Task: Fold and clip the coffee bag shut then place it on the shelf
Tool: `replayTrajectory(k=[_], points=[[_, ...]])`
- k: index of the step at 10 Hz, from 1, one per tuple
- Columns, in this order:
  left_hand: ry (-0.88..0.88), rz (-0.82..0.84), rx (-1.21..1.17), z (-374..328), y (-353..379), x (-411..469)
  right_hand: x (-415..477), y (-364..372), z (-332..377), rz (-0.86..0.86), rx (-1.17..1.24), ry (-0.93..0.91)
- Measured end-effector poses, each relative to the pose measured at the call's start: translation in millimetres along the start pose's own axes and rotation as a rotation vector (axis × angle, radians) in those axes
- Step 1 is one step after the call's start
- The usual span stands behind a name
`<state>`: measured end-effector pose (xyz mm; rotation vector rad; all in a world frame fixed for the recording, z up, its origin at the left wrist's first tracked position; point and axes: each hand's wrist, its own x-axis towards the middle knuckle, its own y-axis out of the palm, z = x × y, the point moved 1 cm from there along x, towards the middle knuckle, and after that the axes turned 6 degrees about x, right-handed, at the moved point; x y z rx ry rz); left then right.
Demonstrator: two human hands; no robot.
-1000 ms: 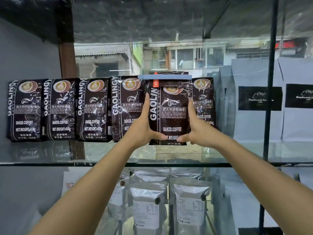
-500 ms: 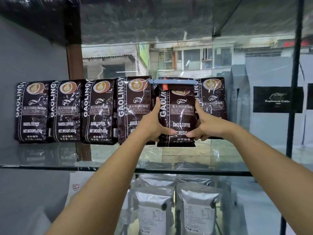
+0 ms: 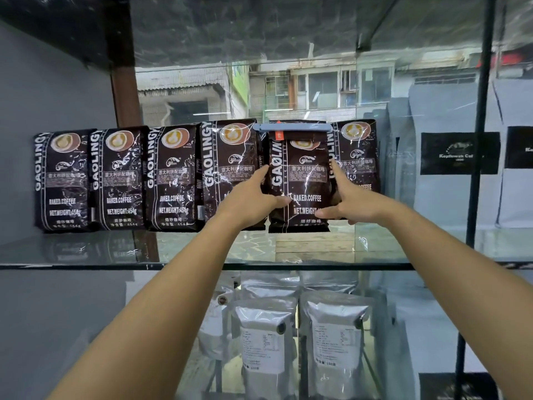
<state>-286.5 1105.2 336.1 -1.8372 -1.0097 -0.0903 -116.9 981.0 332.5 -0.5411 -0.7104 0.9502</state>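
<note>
two bare hands reached up to a glass shelf (image 3: 86, 265) and held a dark clipped coffee bag (image 3: 300, 180) between them. compared with a second before, the bag had moved deeper and lower, from a spot raised in front of the row into the gap between two matching gaolingy coffee bags (image 3: 230, 174); its bottom edge now looked to be at, or touching, the glass. the fold at the top was held by a long pale blue sealing clip (image 3: 291, 127), so by my reading only letting go remained. the left hand (image 3: 249, 202) was partly spread, fingers up along the bag's left edge and thumb pressed across its front. the right hand (image 3: 346, 202) mirrored it on the right edge, fingers straight, thumb low on the front. silver pouches (image 3: 265, 339) stood on the shelf below.
</note>
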Motion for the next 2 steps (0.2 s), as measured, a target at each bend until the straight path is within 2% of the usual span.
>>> replayTrajectory(k=[1, 2], points=[[0.003, -0.093, 0.054, -0.2, -11.1, -12.5, -15.6, 0.0, 4.6, -0.114, -0.012, -0.033], [0.064, -0.361, 0.136, -2.4, -26.6, -26.6, -37.5, -5.5, 9.3, -0.307, -0.01, -0.106]])
